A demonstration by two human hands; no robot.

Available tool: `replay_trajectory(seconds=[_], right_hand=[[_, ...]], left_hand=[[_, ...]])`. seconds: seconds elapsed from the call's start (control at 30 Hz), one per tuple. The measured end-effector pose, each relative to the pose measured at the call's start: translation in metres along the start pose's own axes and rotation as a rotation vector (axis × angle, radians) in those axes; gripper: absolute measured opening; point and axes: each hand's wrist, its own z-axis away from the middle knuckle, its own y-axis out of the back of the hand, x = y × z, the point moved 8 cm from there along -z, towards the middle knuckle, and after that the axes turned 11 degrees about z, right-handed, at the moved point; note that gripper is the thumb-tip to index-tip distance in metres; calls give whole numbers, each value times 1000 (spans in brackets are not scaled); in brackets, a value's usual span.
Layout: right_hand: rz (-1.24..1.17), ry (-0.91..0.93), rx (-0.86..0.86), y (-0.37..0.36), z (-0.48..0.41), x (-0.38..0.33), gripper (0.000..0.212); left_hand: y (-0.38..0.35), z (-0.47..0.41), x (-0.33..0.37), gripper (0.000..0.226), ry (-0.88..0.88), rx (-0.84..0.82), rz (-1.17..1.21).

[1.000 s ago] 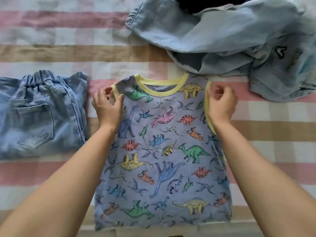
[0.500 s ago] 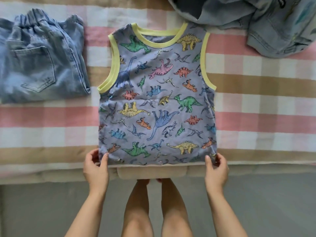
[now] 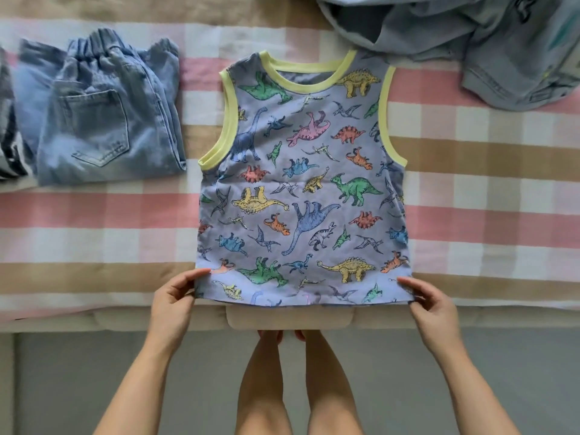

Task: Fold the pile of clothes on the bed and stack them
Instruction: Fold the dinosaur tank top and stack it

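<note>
Dinosaur vest (image 3: 301, 189) lies flat, neckline away, hem pinched by both hands

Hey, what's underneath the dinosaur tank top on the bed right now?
The dinosaur tank top lies flat on the checked bedspread, which shows around its sides. Anything directly beneath the fabric is covered and cannot be seen.

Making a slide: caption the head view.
Left hand and right hand pinch hem corners of the dinosaur top beside folded jeans.
</note>
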Motion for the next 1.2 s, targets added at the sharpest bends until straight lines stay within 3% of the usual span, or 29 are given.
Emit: replay_trajectory(seconds=[0.17,0.23,0.4,0.57,0.63,0.77,0.93,1.1,1.2], right_hand=[[-75,65,-3,25,-17,-16,24],[-42,101,-61,25,-17,-21,28],[532,389,-68,3,-13,-27,40],[848,450,25,-7,-19,-16,51],[849,498,41,-6,-20,-19,49],[682,561,56,5,-24,-31,24],[401,411,-19,20,-16,-24,31],[404,282,-99,33,0,-3,26],[382,284,-107,36,10,3,33]], left_hand=[[3,-11,28,27,-77,-7,101],[5,-6,28,24,-71,-22,94],[9,7,10,27,-34,-53,17],[3,-9,0,30,-39,-89,-63],[3,-14,-1,22,-48,-92,-55],[6,-14,-2,19,-60,-85,-12],[13,1,14,16,-87,-108,-50],[20,24,14,28,-48,-139,-157],[22,33,12,17,-12,-171,-154]])
